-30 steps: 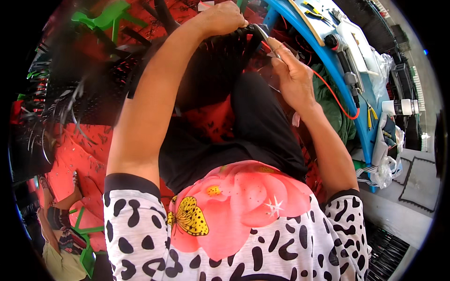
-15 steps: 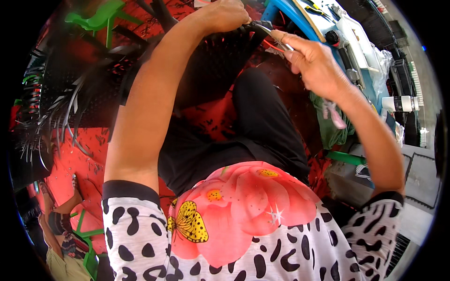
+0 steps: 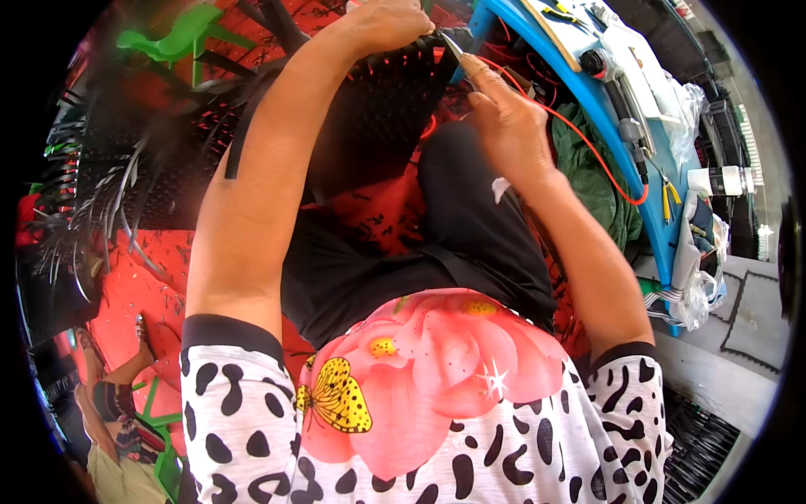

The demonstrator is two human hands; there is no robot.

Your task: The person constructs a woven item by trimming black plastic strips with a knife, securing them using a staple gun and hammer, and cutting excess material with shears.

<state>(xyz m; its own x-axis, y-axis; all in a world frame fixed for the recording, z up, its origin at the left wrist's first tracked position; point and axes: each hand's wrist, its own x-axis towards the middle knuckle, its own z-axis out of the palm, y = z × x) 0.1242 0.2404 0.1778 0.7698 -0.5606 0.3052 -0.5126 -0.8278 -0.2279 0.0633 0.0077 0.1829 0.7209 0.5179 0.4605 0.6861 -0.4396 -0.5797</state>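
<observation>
My right hand (image 3: 508, 126) has drawn back toward my lap since half a second ago, fingers pinched on a small metal tool (image 3: 453, 49) whose tip meets the black mesh (image 3: 378, 109). My left hand (image 3: 395, 21) stays clenched over the mesh's top edge, holding it upright above my knees. The work, I judge, remains at that edge. The mesh lies directly under both hands; a red wire (image 3: 588, 143) trails right beside the blue bench (image 3: 604, 118).

Black plastic mesh panel (image 3: 378, 109), matt and perforated. Metal tool (image 3: 454, 49), dull shine. Blue table (image 3: 621, 143) edge smooth, glossy. Green chair (image 3: 180, 34) plastic. Red wire (image 3: 588, 143) glossy.
</observation>
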